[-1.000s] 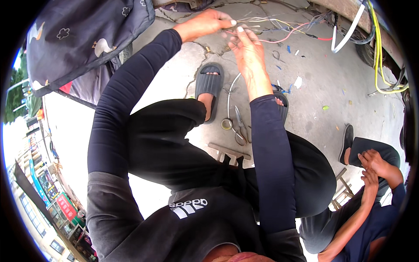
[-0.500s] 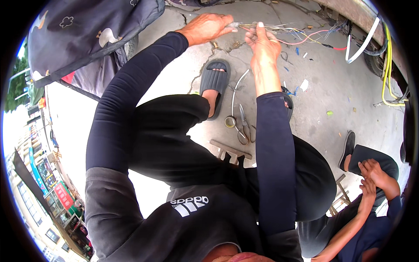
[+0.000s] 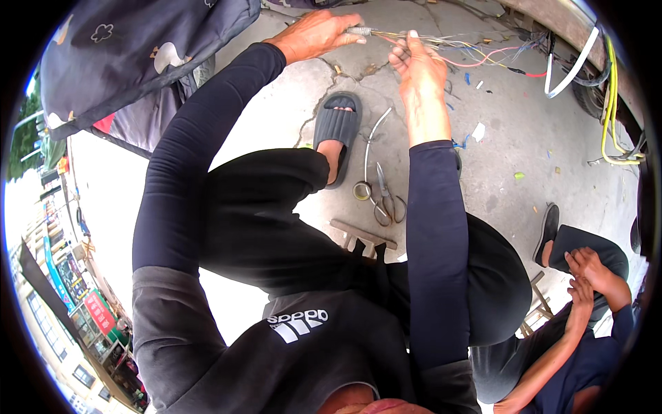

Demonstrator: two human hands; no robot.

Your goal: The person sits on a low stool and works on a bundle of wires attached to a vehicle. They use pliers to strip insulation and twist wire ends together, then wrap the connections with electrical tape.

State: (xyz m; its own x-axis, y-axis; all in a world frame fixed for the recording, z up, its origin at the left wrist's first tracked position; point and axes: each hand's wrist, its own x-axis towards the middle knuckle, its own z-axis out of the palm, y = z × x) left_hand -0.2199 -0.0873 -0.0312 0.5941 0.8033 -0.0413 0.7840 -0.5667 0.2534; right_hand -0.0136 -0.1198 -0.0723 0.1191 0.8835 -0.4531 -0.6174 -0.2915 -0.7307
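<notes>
A bundle of thin coloured wires [image 3: 476,47] stretches across the top of the view between my hands and a vehicle-like frame at the right. At its left end is a grey ribbed sleeve [image 3: 359,31]. My left hand [image 3: 314,36] pinches this sleeve between thumb and fingers. A short way to its right, my right hand [image 3: 422,72] is closed, thumb up, with a pinkish wire between thumb and fingers. Part of that wire is hidden by the fingers.
Scissors [image 3: 386,196] and a tape roll [image 3: 361,190] lie on the concrete, beside a white cable piece [image 3: 370,141]. A patterned dark cover [image 3: 131,55] hangs at upper left. Yellow cable [image 3: 609,103] hangs at right. A seated person's hands [image 3: 585,272] rest at lower right.
My left hand has shifted slightly left and up, exposing more of the ribbed sleeve. My right hand has moved a little right and down, still holding wire.
</notes>
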